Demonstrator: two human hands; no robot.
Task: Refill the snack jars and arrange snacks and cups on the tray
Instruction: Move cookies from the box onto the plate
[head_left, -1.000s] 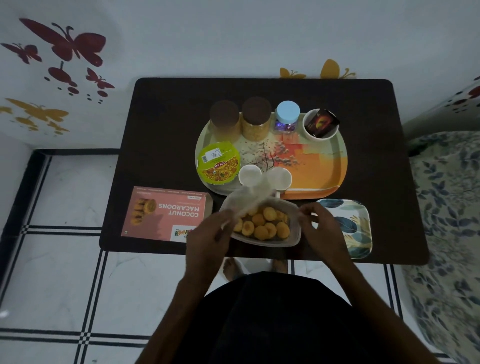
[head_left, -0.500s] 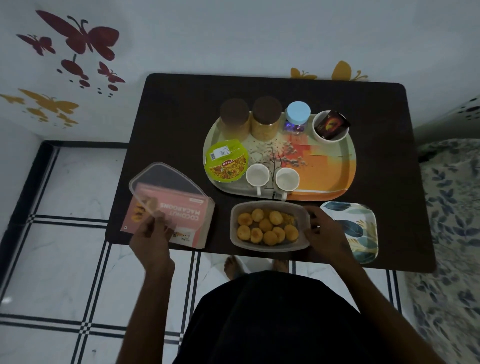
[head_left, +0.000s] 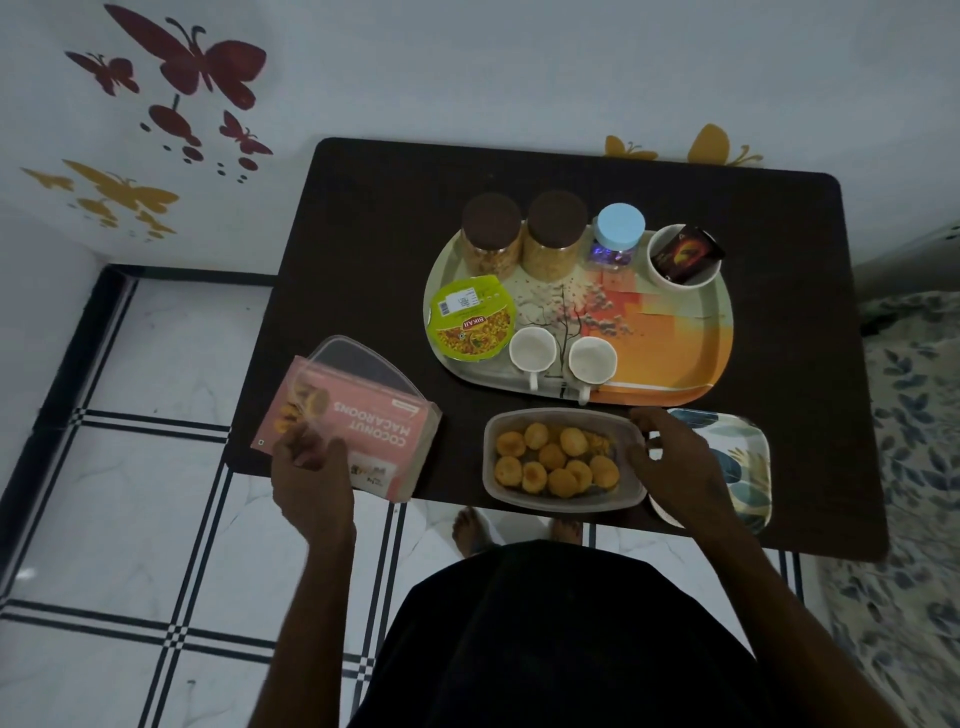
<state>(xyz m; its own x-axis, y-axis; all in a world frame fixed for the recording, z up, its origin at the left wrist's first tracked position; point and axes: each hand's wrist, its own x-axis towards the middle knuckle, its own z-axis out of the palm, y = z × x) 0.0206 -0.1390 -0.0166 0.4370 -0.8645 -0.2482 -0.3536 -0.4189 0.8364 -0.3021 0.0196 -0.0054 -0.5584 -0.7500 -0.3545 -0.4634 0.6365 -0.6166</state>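
Clear oblong plastic container, uncovered and holding round golden macaroons, sat at the near edge of the dark rectangular table. Its long axis ran left to right across the person's front.

Right hand was at the container's right end, fingers curled against the rim, apparently steadying it; a full grip could not be confirmed. Left hand was well to the left, pinching the near edge of the transparent plastic lid, which was held tilted over the pink cardboard Coconut Macaroons box. Whether the lid touched the box could not be told.

Key relation: the right hand was the nearer one, already at the container. The small rectangular leaf-patterned plate lay just beyond that hand, partly under it, so macaroons would travel rightward along the container's long axis. Judgement: lid to be set down first, then transfer.

Beyond the container, the oval orange-and-cream serving tray carried two small white cups, a round green-lidded snack tub, two brown-lidded jars, a blue-lidded jar and a white bowl holding a dark packet.
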